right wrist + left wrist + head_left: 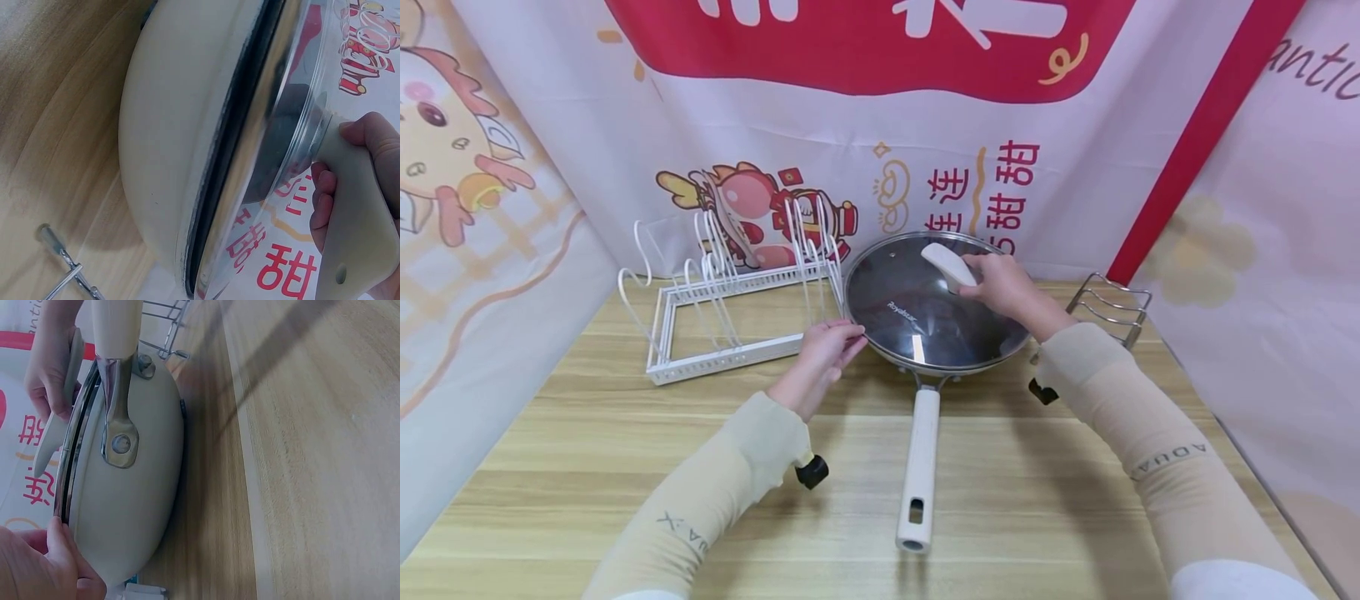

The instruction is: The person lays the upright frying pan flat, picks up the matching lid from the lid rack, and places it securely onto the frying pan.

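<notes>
A cream frying pan [134, 506] stands on the table, its long pale handle [919, 467] pointing toward me. Over it lies a dark glass lid [887, 283] with a metal rim and a white upright grip [946, 265]. My right hand [1000, 287] holds that grip, with fingers curled round it in the right wrist view. On the lid's left edge, my left hand [823, 354] pinches the rim between thumb and fingers. In the right wrist view the lid's rim runs close along the pan's dark edge [231, 137].
To the left stands a white rack [700, 362] with several wire dividers, close beside the pan. A small metal wire rack [1112, 308] is at the right edge of the wooden table [1022, 500]. Printed cloth [820, 125] hangs behind and at both sides.
</notes>
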`<state>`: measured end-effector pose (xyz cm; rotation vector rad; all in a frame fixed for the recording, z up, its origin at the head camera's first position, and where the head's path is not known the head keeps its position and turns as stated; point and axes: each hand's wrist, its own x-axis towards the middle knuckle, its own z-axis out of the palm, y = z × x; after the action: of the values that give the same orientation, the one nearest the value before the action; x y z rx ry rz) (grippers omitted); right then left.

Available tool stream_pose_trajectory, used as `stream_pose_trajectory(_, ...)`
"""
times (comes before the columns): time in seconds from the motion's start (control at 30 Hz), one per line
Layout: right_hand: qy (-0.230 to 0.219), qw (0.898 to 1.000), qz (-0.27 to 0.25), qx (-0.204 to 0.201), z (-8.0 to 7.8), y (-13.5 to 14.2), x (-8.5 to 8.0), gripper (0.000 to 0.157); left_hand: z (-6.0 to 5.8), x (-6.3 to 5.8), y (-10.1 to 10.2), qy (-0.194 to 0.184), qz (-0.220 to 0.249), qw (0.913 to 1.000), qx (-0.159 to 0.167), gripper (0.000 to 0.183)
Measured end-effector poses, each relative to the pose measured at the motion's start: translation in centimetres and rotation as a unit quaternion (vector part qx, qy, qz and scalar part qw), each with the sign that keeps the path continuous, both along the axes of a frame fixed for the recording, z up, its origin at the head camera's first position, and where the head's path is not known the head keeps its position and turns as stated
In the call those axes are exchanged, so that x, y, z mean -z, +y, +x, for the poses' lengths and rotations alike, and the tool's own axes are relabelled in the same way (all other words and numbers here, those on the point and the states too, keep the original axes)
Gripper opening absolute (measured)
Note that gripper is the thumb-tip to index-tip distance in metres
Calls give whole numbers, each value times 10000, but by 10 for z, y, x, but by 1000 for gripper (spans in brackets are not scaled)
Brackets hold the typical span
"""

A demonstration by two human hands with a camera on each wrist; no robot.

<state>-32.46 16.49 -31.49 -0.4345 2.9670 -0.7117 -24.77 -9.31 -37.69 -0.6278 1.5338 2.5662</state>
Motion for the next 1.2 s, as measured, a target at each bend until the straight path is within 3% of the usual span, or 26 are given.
stream_pose_trajectory(1.2, 138, 9998, 110, 103, 1, -1, 3, 63, -3, 3, -1, 13, -283, 9996, -17, 18)
